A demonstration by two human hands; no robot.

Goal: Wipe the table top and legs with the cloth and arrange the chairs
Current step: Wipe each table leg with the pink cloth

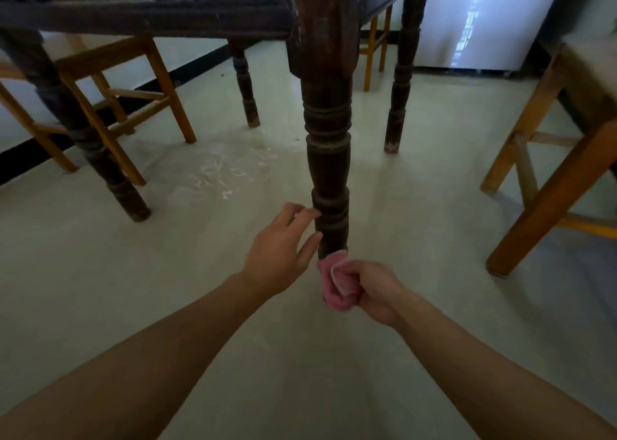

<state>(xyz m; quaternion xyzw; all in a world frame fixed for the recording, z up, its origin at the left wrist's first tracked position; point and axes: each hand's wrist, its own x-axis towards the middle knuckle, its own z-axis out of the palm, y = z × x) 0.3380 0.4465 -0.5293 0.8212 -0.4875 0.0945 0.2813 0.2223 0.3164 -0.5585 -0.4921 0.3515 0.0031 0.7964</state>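
Pale floor (417,206) fills the low view beneath the dark wooden worktop (143,17), with a whitish smear (227,172) lying just left of the nearest leg (329,159). The right hand (374,289) has its grip closed around a bunched pink cloth (335,286), which sits at the very foot of that leg, close to the floor. The left hand (278,252) is open, its fingers loosely spread, with the fingertips at the leg's lower turned rings. An orange chair (110,59) stands beyond the worktop on the left, and another chair (567,159) stands close on the right.

The job looks to be partway through the legs. With the cloth wadded this tightly, only a small face meets the wood, so the grooves between the rings may keep their dust. Held this low, it could also drag on the floor and carry grit back onto the leg. Whether the smear is wet cannot be told; if it is, a knee or foot might slide there.
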